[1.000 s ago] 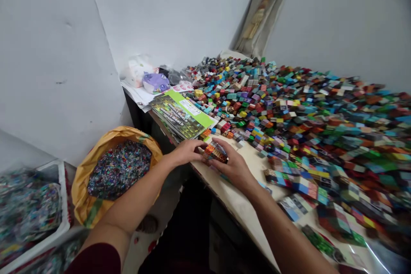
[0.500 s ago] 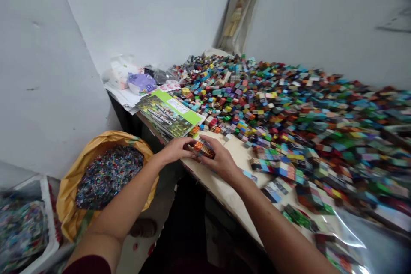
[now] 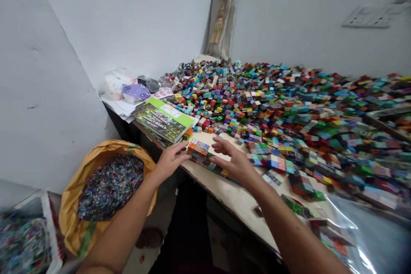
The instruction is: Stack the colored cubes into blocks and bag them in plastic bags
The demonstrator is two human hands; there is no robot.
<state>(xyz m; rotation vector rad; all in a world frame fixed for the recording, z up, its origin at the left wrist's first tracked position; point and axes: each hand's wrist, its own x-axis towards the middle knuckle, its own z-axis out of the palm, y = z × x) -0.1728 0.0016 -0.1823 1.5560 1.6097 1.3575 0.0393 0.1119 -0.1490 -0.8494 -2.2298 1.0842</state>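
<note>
A small block of joined, patterned cubes point(image 3: 198, 149) rests on the table near its front edge. To its left is my left hand point(image 3: 169, 163), thumb and fingers apart, the tips close to the block's side; whether they touch it I cannot tell. My right hand point(image 3: 236, 162) is on the other side, fingers spread and curved with nothing held. A row of more cubes runs from the block toward that hand and is partly hidden by it. Just behind the left hand lies a stack of green-and-dark printed booklets point(image 3: 163, 120).
Loose coloured cubes point(image 3: 257, 102) are heaped across the table to the wall. On the floor at left stand a yellow sack point(image 3: 69, 205) of small shiny pieces and a white-rimmed bin point(image 3: 53, 231). A purple packet point(image 3: 135, 93) sits at the table's far left. Clear plastic point(image 3: 359, 222) lies at right.
Both hands have come apart, letting go of the orange-patterned cubes, which now rest on the table among other cubes. The view has turned slightly to the right.
</note>
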